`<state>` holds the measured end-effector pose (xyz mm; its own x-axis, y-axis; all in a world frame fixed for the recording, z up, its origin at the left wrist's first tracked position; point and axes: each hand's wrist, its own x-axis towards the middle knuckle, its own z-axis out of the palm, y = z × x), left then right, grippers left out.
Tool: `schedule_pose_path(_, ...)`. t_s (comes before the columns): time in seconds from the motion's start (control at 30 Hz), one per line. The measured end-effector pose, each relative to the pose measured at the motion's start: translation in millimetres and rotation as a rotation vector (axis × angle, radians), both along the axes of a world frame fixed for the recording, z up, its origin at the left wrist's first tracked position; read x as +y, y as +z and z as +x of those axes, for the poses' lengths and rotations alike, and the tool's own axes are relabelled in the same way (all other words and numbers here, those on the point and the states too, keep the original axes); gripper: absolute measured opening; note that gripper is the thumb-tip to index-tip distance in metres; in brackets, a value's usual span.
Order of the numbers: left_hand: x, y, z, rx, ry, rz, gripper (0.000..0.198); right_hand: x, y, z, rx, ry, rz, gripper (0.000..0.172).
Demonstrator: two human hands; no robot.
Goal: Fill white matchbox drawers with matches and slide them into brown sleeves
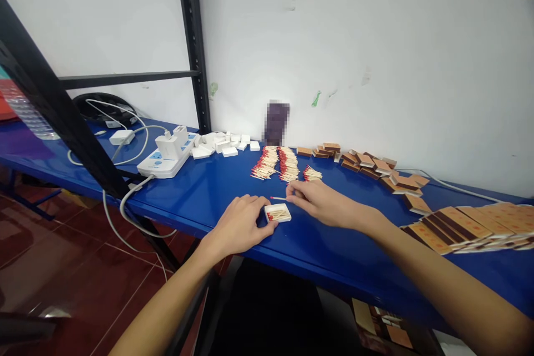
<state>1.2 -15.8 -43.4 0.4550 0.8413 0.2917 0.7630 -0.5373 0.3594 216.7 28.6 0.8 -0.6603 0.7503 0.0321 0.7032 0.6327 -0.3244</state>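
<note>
With left hand (246,218) at lower centre of the head view, gripping left end of white tray (282,219) between thumb and index finger. With right hand (311,200) at centre of frame, pinching single match (278,198) by plain end, just above tray in frame. For match: probably light, stiff, easily snapped; best held near plain end. For tray: likely light, crushable; best steadied gently by side walls.

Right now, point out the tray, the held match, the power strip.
Tray (285,219): head view, front rim.
Match (278,198): head view, mid-stick.
Power strip (158,164): head view, top face.
</note>
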Motion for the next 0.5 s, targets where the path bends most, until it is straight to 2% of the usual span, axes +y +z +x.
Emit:
schedule_pose_path(0.07,-0.5,0.6,0.4,-0.004,-0.002,-0.003,0.025,-6.3,0.0,4.9,0.006,0.017,-0.041,0.024)
schedule_pose_path(0.13,-1.2,1.2,0.3,-0.01,-0.004,-0.001,0.025,-1.4,-3.8,7.5,-0.003,-0.021,-0.001,0.024)
schedule_pose_path(0.27,-2.1,2.5,-1.2,-0.012,-0.025,-0.007,0.025,32.9,-19.0,14.4,-0.119,-0.191,0.181,0.017)
schedule_pose_path(0.37,-1.9,3.6,-2.8,-0.032,-0.045,-0.031,0.025,54.9,-31.2,20.6,-0.209,-0.213,0.199,0.016)
schedule_pose_path(0.5,-1.6,5.1,-3.8,-0.063,-0.062,-0.065,0.027,60.1,-37.7,22.9,-0.229,-0.205,0.221,0.017)
